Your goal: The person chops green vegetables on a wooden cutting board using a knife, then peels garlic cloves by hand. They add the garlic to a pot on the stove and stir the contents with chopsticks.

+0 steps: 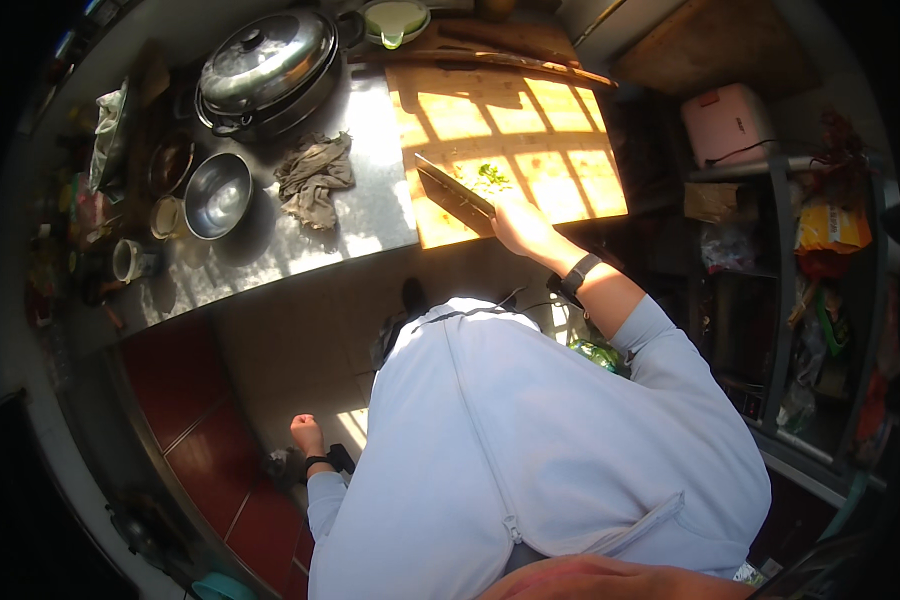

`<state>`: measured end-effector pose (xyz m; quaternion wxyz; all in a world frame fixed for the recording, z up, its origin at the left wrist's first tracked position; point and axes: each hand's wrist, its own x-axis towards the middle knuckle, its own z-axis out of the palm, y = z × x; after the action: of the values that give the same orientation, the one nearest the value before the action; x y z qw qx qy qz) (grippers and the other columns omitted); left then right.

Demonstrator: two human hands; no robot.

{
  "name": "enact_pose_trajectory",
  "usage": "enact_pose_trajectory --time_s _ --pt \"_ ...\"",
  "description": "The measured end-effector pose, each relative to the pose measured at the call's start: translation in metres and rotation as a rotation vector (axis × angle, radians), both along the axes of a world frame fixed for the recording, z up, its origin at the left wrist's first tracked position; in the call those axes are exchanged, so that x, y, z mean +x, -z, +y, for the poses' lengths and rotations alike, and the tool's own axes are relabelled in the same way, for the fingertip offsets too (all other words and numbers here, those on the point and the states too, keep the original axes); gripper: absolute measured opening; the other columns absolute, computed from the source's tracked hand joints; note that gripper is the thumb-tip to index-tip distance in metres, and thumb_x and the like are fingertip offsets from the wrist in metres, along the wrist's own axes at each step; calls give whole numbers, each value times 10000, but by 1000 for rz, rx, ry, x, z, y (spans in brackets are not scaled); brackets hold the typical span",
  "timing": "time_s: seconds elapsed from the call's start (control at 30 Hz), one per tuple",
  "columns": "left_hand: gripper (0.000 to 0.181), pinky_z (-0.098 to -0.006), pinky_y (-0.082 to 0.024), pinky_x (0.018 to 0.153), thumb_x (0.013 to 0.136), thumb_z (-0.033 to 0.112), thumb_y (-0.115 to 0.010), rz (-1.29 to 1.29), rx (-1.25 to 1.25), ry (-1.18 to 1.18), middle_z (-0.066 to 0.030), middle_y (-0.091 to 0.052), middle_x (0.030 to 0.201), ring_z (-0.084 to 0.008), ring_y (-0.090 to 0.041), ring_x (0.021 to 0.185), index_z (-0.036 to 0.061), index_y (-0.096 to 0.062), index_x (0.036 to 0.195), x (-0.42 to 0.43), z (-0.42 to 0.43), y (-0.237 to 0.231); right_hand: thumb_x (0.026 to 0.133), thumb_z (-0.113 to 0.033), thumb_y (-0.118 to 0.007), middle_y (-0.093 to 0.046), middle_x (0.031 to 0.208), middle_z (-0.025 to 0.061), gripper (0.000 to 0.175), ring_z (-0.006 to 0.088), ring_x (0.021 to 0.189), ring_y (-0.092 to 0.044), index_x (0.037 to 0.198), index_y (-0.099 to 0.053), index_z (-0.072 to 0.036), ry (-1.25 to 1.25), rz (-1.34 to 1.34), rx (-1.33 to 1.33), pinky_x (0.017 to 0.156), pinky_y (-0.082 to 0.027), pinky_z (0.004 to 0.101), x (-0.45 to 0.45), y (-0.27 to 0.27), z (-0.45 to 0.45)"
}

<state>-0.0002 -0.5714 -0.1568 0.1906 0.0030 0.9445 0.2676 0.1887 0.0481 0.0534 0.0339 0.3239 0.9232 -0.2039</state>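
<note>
My right hand point(521, 227) grips a cleaver point(454, 196) over the near edge of a sunlit wooden cutting board point(570, 165). The broad blade points left, with small bits of food on it. Just beyond the blade, a small heap of chopped green leaves point(491, 177) lies on the board. My left hand point(307, 433) hangs low at my left side, away from the counter, its fingers curled and nothing visible in it. A crumpled grey-brown cloth point(315, 180) rests on the metal counter point(379, 142) to the left of the board.
A large lidded steel pot point(270, 67) stands at the back left, with a steel bowl point(219, 196) nearer me. A wooden stick point(510, 60) lies across the board's far part. Behind it sits a bowl point(394, 19). A shelf rack point(778, 300) with a pink appliance point(726, 124) stands at right.
</note>
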Motion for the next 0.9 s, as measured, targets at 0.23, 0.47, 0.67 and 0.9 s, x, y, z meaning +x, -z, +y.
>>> enact_pose_trajectory --time_s 0.23,0.47,0.67,0.9 --pt "105 -346 -514 632 841 79 -578 -107 -103 -39 -94 -655 696 -184 -614 651 19 -653 799 1 -4 -10 843 -104 -545 -626 805 295 195 469 870 -640 849 -625 74 99 -14 -74 771 -515 528 5 1 5" --pt "106 -352 -519 642 840 78 -596 -109 -131 -22 -107 -676 711 -197 -635 659 23 -661 776 -4 -7 -5 864 -118 -535 -633 950 328 219 483 856 -640 924 -624 73 145 -4 -108 772 -517 527 10 -1 3" --pt "108 -366 -525 645 840 90 -615 -96 -75 -17 -112 -689 713 -224 -656 663 23 -676 781 -13 -8 3 898 -147 -576 -652 860 305 214 470 846 -651 963 -598 56 137 -22 -98 760 -513 530 10 -4 6" --pt "114 -365 -523 639 835 82 -610 -77 -63 8 -111 -671 686 -211 -638 641 12 -663 762 -15 -11 1 909 -155 -598 -662 841 297 220 468 828 -657 979 -585 53 140 -82 -110 742 -519 526 7 -8 10"
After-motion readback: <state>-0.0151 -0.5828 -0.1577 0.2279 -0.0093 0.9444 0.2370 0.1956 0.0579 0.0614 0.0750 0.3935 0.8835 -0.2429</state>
